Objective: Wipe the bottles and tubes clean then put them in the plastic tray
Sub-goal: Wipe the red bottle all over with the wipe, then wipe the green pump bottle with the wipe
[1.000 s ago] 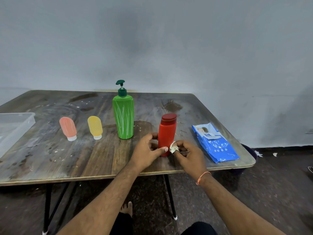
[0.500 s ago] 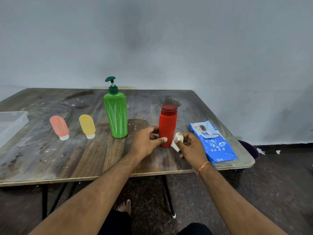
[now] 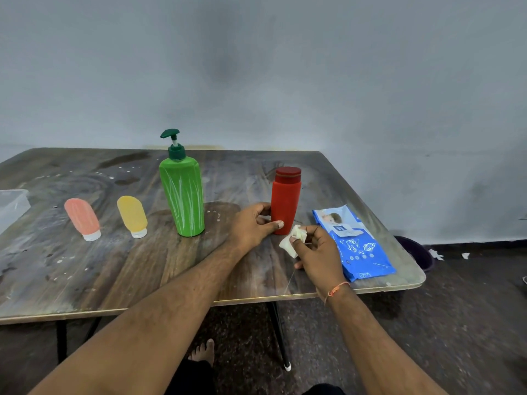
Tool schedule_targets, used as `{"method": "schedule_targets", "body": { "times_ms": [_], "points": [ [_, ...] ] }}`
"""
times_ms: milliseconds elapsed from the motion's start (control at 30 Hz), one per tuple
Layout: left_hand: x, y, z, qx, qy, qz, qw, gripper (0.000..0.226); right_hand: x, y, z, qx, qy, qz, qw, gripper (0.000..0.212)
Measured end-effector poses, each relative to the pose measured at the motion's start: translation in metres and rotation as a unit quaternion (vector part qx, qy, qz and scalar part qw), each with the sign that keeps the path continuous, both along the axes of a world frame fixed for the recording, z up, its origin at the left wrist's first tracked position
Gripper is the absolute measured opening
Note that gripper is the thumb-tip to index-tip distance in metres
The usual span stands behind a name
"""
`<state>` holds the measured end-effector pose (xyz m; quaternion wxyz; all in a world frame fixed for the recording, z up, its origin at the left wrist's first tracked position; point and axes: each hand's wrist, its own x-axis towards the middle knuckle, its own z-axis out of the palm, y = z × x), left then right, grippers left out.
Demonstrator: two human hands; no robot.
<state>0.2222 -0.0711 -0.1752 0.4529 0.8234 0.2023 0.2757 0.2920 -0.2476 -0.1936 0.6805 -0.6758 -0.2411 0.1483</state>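
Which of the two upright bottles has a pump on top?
The green bottle: it has a dark green pump, and no hand touches it. The red bottle has a flat cap.

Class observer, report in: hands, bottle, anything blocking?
Left hand grips red bottle, upright on table. Right hand pinches wipe beside it. Tray far left; green bottle and two tubes between.

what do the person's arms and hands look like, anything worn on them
Both forearms are bare, with no sleeves in view, and hairy. Both hands, left and right, are bare: no gloves, and no rings that I can make out. The only thing worn is a thin orange thread tied round the right wrist.
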Motion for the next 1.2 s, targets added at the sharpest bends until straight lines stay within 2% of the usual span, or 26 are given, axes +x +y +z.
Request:
{"method": "schedule_targets", "body": {
  "times_ms": [133, 267, 400, 533, 633, 733, 800, 867, 1000, 1133, 1200],
  "points": [
    [0.0, 0.005, -0.006, -0.055, -0.014, -0.022, 0.998, 0.055, -0.002, 0.0, -0.001, -0.009, -0.021, 0.005, 1.0, 0.018],
    [-0.012, 0.002, -0.002, -0.057, -0.007, -0.018, 0.998, 0.057, -0.005, 0.0, 0.0, -0.028, -0.044, 0.014, 0.999, 0.02],
    [-0.049, -0.006, 0.001, 0.014, -0.05, 0.054, 0.997, 0.034, -0.006, 0.0, 0.0, -0.043, -0.056, 0.026, 0.997, 0.021],
    [-0.101, -0.012, 0.004, 0.058, -0.169, 0.127, 0.976, 0.012, -0.008, 0.0, -0.001, -0.068, -0.084, 0.029, 0.994, 0.022],
    [-0.136, 0.0, -0.002, 0.042, -0.223, 0.198, 0.954, 0.018, -0.01, 0.0, 0.0, -0.087, -0.094, 0.034, 0.991, 0.022],
    [-0.157, 0.025, -0.013, 0.036, -0.197, 0.276, 0.94, 0.031, -0.011, 0.001, 0.0, -0.097, -0.099, 0.044, 0.989, 0.023],
    [-0.163, 0.038, -0.018, -0.002, -0.143, 0.299, 0.943, 0.043, -0.017, 0.001, 0.0, -0.102, -0.108, 0.047, 0.988, 0.023],
    [-0.163, 0.044, -0.019, -0.059, -0.112, 0.269, 0.955, 0.054, -0.022, 0.001, 0.0, -0.1, -0.118, 0.048, 0.987, 0.023],
    [-0.15, 0.055, -0.016, -0.155, -0.18, 0.187, 0.953, 0.058, -0.034, 0.007, -0.001, -0.082, -0.116, 0.063, 0.988, 0.022],
    [-0.132, 0.067, -0.004, -0.261, -0.232, 0.152, 0.925, 0.047, -0.049, 0.015, -0.005, -0.065, -0.115, 0.09, 0.987, 0.022],
    [-0.124, 0.076, 0.0, -0.312, -0.232, 0.16, 0.908, 0.055, -0.052, 0.017, -0.005, -0.063, -0.116, 0.095, 0.987, 0.022]
  ]
}}
